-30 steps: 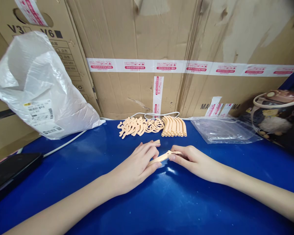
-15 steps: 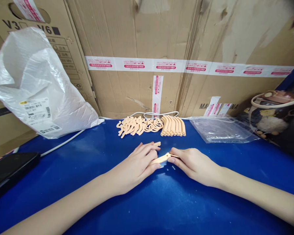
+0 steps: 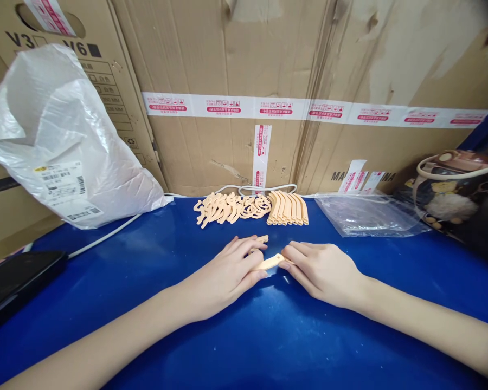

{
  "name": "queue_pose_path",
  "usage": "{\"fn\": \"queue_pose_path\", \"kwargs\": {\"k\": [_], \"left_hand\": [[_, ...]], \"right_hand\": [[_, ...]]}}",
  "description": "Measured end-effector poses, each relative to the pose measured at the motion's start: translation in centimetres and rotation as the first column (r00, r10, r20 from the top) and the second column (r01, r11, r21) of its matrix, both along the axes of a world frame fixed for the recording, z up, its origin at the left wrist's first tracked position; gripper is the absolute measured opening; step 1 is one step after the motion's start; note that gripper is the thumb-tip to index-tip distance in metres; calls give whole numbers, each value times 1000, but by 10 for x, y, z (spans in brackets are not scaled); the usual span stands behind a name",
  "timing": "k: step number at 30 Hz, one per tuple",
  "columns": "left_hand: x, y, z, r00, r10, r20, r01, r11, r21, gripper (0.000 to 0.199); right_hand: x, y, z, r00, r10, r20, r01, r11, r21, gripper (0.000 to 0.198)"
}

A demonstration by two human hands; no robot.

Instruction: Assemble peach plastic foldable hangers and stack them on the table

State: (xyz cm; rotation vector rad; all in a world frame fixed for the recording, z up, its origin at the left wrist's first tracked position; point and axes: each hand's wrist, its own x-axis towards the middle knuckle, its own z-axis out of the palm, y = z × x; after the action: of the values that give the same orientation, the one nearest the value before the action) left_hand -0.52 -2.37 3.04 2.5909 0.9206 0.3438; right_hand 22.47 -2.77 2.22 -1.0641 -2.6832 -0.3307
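Observation:
My left hand (image 3: 231, 276) is closed around a beige plastic hanger arm (image 3: 270, 262), with a hole showing near its right end. Another beige end (image 3: 262, 238) pokes out past the fingertips of that hand. My right hand (image 3: 321, 271) pinches a thin beige piece (image 3: 288, 260) right at the arm's holed end; the fingers cover most of it. Behind the hands lie loose beige hooks (image 3: 219, 208), several ring-shaped pieces (image 3: 255, 207) and a neat stack of curved hanger arms (image 3: 288, 208).
The blue tabletop (image 3: 244, 341) runs under everything. A white padded bag (image 3: 65, 141) and a dark phone-like device (image 3: 20, 284) are at the left. A clear plastic bag (image 3: 366, 214) and a dark bag (image 3: 447, 206) sit at the right. Cardboard boxes (image 3: 211, 146) and a white cable (image 3: 106, 236) are behind.
The right hand's fingers have shifted and curled closer over the arm's end, so less of the thin piece shows. The left hand has hardly moved.

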Motion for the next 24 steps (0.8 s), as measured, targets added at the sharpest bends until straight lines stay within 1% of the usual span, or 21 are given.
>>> {"fn": "queue_pose_path", "kwargs": {"k": [2,6,8,14,18,20,24], "left_hand": [[0,0,0,1000,-2,8,2,1000,1,28],[0,1,-1,1000,-22,10,22,999,25,28],[0,2,-2,1000,-29,9,28,999,31,27],[-1,4,-4,999,-46,19,45,998,38,25],[-2,3,-4,998,-51,26,50,998,33,24],[-2,2,-3,998,-65,24,64,998,29,24],[-3,1,-1,996,-83,18,82,996,35,24]], "right_hand": [[0,-1,1,1000,-9,-27,9,1000,-15,39],[1,-2,5,992,-25,-124,8,991,-132,34],[1,-2,6,988,-22,-154,-4,987,-162,32],[3,0,4,985,-6,-173,-17,992,-128,31],[3,1,1,979,-14,-205,-15,990,-141,30],[3,2,2,968,-28,-251,-20,983,-184,27],[4,1,5,939,-55,-339,-53,951,-303,22]]}}
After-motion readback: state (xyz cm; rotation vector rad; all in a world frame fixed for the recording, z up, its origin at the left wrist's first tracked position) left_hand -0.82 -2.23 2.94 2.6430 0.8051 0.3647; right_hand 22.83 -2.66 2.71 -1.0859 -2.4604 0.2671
